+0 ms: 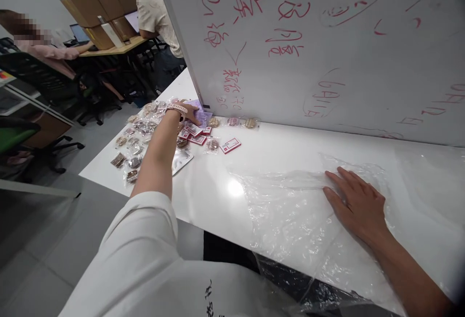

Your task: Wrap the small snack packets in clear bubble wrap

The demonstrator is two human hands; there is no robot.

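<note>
My left hand (191, 113), with a pale band at the wrist, reaches far across the white table to a purple packet (203, 115) by the whiteboard's corner. Its fingers are apart and touch the packet; whether they press on it cannot be made out. My right hand (358, 201) lies flat, fingers spread, on a large clear plastic sheet or bag (290, 215). That crinkled plastic drapes over the table's front edge. Around my left hand lie several clear-wrapped round snacks (135, 146) and a pile of red-and-white cards or small boxes (198, 139).
A whiteboard (327, 65) with red writing stands along the table's (207, 201) back edge. One red-edged card (230, 145) lies apart from the pile. A silvery pouch (182, 161) sits near my left forearm. Two people work at a desk (112, 48) at the back left.
</note>
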